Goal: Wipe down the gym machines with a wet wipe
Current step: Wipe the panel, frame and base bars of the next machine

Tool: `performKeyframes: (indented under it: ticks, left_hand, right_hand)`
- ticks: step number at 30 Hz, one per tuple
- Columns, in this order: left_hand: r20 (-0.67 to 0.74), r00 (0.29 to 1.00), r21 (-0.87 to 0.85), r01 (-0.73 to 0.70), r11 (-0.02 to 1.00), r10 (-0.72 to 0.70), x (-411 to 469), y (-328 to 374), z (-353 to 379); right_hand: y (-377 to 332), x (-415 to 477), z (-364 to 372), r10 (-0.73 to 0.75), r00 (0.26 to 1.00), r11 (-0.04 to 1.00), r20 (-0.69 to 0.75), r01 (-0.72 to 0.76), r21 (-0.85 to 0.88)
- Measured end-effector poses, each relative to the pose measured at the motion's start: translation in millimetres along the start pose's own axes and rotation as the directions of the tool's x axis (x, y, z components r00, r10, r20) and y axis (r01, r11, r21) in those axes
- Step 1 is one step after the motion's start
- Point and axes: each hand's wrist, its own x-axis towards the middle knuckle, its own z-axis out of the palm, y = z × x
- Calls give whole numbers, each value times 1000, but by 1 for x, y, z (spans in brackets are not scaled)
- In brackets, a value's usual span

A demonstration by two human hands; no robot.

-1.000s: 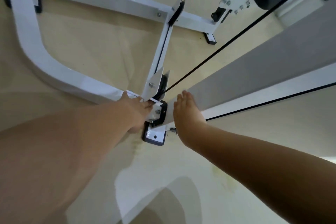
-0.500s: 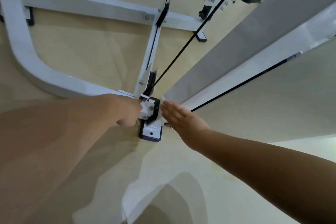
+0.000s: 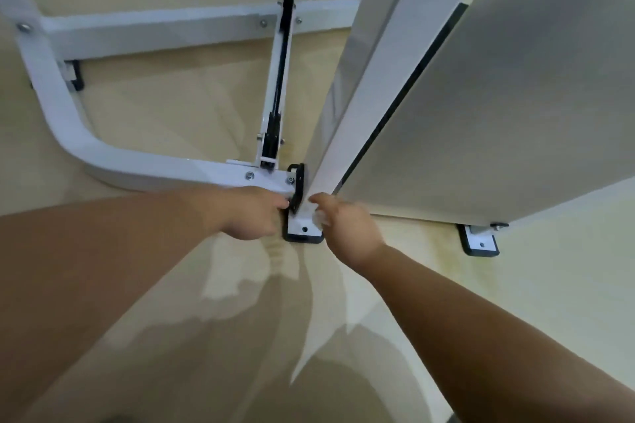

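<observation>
Flanking the foot plate (image 3: 304, 228), left hand (image 3: 252, 213) and right hand (image 3: 347, 225).

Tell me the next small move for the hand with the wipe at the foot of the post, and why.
Probably drag the right hand down so its wet wipe crosses the white foot plate. The wipe sits at the base of the upright post, just above that plate, while the left hand rests by the curved base tube.
</observation>
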Motion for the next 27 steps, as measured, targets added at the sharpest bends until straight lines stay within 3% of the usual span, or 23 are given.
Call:
performKeyframes:
  ticks: [1, 2, 5, 6, 8, 10, 13, 15, 19, 23, 25, 27]
  left_hand:
    - [9, 1000, -34, 29, 999, -28, -1, -1, 2]
    - [0, 999, -94, 52, 994, -52, -1, -2, 4]
    - [-83, 991, -432, 61, 900, -107, 7, 3, 19]
    - [-85, 987, -561, 65, 825, -135, 10, 7, 26]
    - [-63, 985, -763, 57, 644, -162, 17, 17, 40]
    - [-84, 981, -858, 19, 514, -176, 27, 23, 53]
    - [-138, 960, -906, -23, 423, -242, 32, 30, 61]
    - [-150, 944, -908, -14, 418, -295, 35, 32, 64]
    - [-120, 938, -914, 23, 405, -324, 44, 36, 68]
    - [-76, 952, -920, 47, 388, -295, 51, 45, 71]
    - [-19, 960, -931, 85, 355, -278, 52, 48, 69]
    - [33, 954, -906, 155, 393, -299, 53, 47, 64]
  right_hand:
    - [-2, -4, 6, 189, 981, 960, -32, -178, 218]
    - [-6, -6, 12, 362, 931, 848, -37, -312, 429]
    - [-16, -1, 26, 669, 736, 340, 104, -428, 838]
    - [-19, 1, 29, 687, 706, 193, 172, -406, 893]
    - [-25, 4, 34, 658, 713, 19, 243, -339, 941]
    - [-31, 0, 32, 586, 763, -90, 274, -274, 957]
    - [-29, -14, 29, 487, 826, -246, 285, -183, 952]
    - [-25, -21, 30, 485, 828, -277, 282, -160, 947]
    - [-20, -25, 43, 550, 805, -139, 224, -177, 974]
    - [-13, -25, 48, 569, 771, -235, 285, -180, 955]
    - [-9, -24, 47, 540, 777, -215, 323, -243, 946]
    - [-7, -20, 50, 541, 756, -193, 367, -314, 930]
